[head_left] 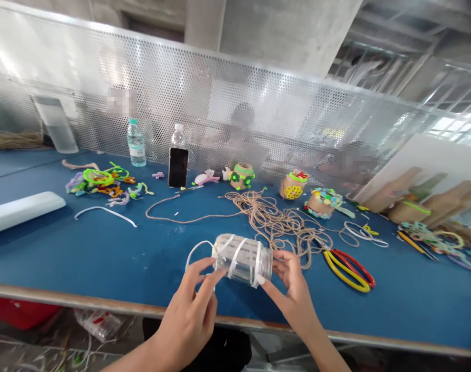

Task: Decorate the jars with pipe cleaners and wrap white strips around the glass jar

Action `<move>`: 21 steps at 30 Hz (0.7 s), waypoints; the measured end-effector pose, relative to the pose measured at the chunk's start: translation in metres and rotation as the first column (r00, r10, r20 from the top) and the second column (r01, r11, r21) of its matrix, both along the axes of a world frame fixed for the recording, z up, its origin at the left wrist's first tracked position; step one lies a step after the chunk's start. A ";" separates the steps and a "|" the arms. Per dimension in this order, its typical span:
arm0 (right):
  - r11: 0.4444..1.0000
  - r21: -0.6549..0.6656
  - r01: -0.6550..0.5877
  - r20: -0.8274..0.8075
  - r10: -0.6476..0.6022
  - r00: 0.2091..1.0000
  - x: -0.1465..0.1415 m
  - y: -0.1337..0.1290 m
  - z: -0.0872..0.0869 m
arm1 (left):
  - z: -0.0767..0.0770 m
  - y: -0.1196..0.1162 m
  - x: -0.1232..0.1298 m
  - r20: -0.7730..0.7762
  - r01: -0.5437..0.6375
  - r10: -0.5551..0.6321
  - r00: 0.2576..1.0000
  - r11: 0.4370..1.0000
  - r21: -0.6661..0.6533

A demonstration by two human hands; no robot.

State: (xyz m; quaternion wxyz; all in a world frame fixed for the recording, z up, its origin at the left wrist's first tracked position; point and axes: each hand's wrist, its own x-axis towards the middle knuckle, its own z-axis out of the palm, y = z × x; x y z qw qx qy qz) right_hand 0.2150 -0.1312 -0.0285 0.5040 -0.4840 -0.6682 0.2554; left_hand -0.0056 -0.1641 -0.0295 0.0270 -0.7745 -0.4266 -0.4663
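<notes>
A clear glass jar (pixel 241 258) lies on its side between my hands, just above or on the blue table. A white strip (pixel 237 257) winds around it in slanting turns, and its loose end curls out to the left. My right hand (pixel 291 287) grips the jar's mouth end, thumb on the near side and fingers behind. At the base end, my left hand (pixel 196 297) has its fingers bent against the glass and the strip. Right of the jar rest scissors (pixel 347 268) with one red and one yellow handle. Behind it spreads a tangle of brown twine (pixel 274 217).
Along the back stand a water bottle (pixel 136 144), a phone (pixel 178 168) and decorated twine-wrapped jars (pixel 242 176). Colourful pipe cleaners (pixel 103 181) lie at left near a white roll (pixel 24 212). A perforated metal screen (pixel 204 93) borders the table (pixel 115 258).
</notes>
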 end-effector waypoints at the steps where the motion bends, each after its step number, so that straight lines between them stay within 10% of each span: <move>1: 1.000 0.008 0.017 0.000 -0.017 1.000 0.000 -0.002 -0.002 | 0.000 0.003 0.001 -0.002 -0.035 0.035 0.999 0.999 -0.005; 10: 0.990 0.142 -0.007 0.431 -0.055 0.900 0.024 -0.008 0.004 | 0.002 0.018 0.003 -0.149 -0.134 0.146 0.978 0.987 0.087; 17: 0.860 0.386 -0.335 0.842 -0.180 0.508 -0.018 -0.008 0.050 | 0.001 0.012 0.004 -0.232 -0.139 0.179 0.956 0.975 0.176; 21: 0.846 0.362 -0.391 0.886 -0.182 0.427 -0.038 0.000 0.049 | 0.009 0.013 0.003 -0.221 -0.180 0.225 0.949 0.962 0.205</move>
